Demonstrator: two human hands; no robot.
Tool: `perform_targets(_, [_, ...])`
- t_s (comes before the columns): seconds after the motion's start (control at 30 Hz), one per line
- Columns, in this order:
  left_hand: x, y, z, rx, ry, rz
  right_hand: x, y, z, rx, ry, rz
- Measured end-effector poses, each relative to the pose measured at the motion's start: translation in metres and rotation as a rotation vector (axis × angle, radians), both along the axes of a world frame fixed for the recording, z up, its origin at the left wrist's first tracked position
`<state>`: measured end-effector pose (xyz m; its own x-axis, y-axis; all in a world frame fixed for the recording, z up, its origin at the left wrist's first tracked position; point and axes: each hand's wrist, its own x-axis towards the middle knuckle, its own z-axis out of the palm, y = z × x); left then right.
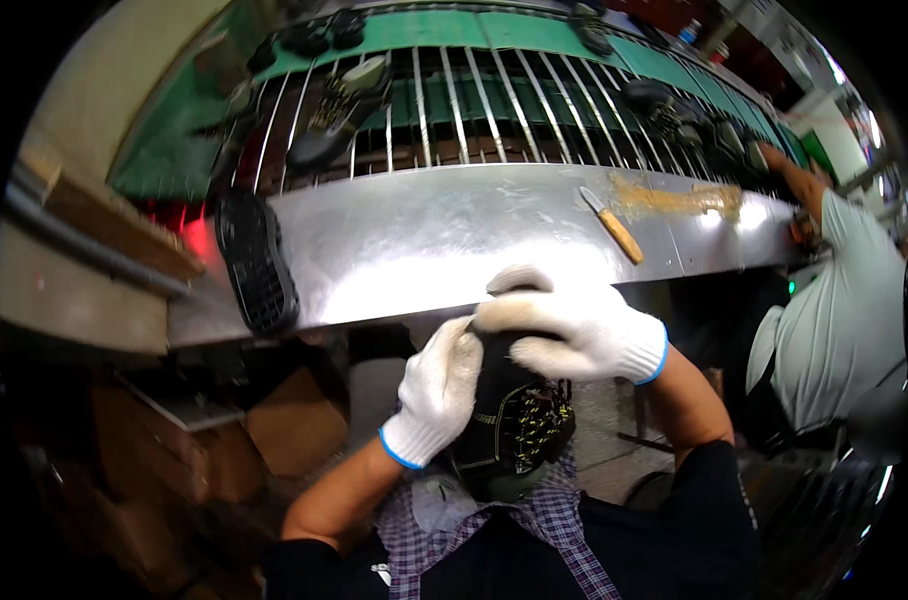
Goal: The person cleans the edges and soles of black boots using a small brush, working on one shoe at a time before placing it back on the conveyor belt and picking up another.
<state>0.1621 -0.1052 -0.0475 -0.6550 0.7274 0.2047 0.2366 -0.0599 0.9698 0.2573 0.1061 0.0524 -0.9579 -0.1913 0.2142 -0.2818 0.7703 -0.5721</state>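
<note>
The black shoe is only partly visible: its toe end, toward 12 o'clock, is covered by the gloved right hand, and its side toward 9 o'clock by the gloved left hand; its heel end sinks behind a checked cloth at 6 o'clock. The fingers of the right hand curl over the shoe, so their tips cannot be seen. Under the steel tabletop, at 8 o'clock, cardboard boxes lie in shadow, contents indistinguishable. Dark items on the wire rack toward 1 o'clock are too small to identify. A co-worker at 3 o'clock is cut off by the dark rim, the hand blurred.
</note>
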Motion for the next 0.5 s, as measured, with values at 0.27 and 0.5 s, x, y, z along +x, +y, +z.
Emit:
perform_targets(0.27, [-0.016, -0.031, 0.009, 0.104, -0.122, 0.052, -0.017, -0.015, -0.118, -1.406, -0.066, -0.033])
perform_targets(0.5, [-0.099, 0.021, 0.06, -0.066, 0.198, -0.156, 0.014, -0.055, -0.086, -0.569, -0.329, -0.579])
